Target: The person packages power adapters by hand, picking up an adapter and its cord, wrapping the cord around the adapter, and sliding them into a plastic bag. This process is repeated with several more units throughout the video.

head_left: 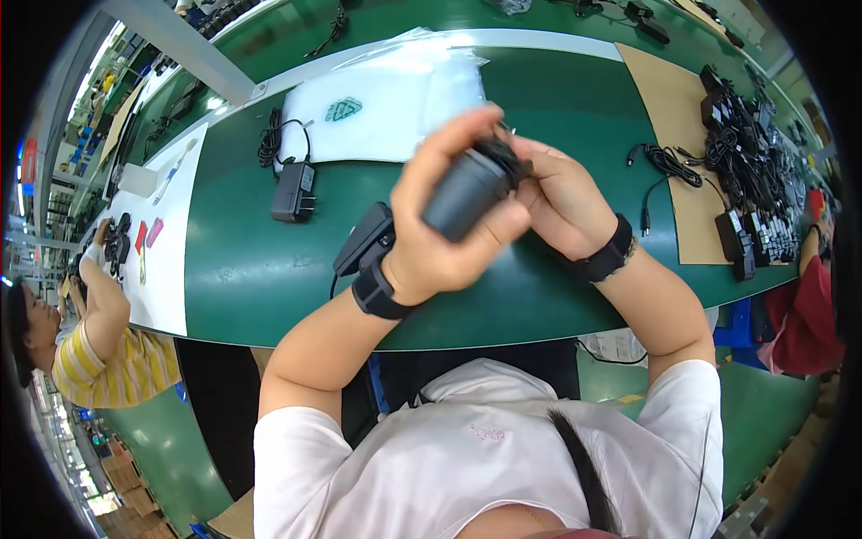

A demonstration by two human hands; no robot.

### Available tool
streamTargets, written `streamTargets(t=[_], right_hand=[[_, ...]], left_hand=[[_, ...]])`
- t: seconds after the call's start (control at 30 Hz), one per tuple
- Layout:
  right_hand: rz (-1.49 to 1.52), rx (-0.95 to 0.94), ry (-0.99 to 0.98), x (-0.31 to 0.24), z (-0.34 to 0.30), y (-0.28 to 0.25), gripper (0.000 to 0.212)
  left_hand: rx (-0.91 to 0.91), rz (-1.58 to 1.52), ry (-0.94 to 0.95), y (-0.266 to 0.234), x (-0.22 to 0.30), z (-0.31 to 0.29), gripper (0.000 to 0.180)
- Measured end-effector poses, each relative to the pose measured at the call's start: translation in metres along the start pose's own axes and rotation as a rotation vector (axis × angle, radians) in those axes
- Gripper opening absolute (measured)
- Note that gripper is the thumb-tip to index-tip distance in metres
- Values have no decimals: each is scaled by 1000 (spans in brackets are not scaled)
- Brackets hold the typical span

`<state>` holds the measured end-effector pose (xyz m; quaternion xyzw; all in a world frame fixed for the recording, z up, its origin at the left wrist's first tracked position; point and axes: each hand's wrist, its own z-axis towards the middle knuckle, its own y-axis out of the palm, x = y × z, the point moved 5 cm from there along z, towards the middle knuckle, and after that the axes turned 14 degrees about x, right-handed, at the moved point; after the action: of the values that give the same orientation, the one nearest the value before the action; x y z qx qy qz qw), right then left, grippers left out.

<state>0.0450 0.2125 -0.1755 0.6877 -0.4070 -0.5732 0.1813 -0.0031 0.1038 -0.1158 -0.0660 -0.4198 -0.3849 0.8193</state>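
Note:
A black power adapter [465, 198] is held above the green table, with the fingers and thumb of my left hand [420, 247] wrapped around its body. Its dark cable [508, 160] is bunched at the adapter's upper end. There my right hand [567, 205] has its fingertips closed on the cable, slightly smeared by motion. Beside my left wrist lies a black adapter-like block [366, 238], partly covered by that hand. Farther left, another power adapter [294, 191] with plug prongs and a coiled cord rests on the table.
Clear plastic bags [386, 99] are stacked beyond my hands. At right, cardboard [669, 108] bears a pile of black adapters and cables [750, 153]; a loose coiled cable [669, 166] lies beside it. Co-workers sit at left [103, 359] and right [804, 310].

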Motion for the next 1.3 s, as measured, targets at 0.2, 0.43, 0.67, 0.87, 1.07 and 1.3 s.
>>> streamTargets(t=[0.2, 0.43, 0.67, 0.87, 1.07, 1.3], right_hand=[[-265, 128, -358, -7, -17, 18, 38], [-637, -105, -732, -25, -29, 27, 62], [-521, 216, -556, -35, -23, 14, 61], [-478, 448, -793, -94, -16, -15, 55], [-587, 544, -930, -96, -16, -19, 51], [-597, 558, -911, -98, -12, -33, 45]], left_hand=[[182, -167, -286, -3, -20, -5, 62], [198, -395, -430, 7, -17, -10, 65], [84, -345, -599, 5, -41, 16, 72], [15, 1298, 92, -52, -69, 62, 66], [-234, 1658, -205, -49, -105, 74, 15], [-96, 1504, -186, -86, -103, 103, 15]])
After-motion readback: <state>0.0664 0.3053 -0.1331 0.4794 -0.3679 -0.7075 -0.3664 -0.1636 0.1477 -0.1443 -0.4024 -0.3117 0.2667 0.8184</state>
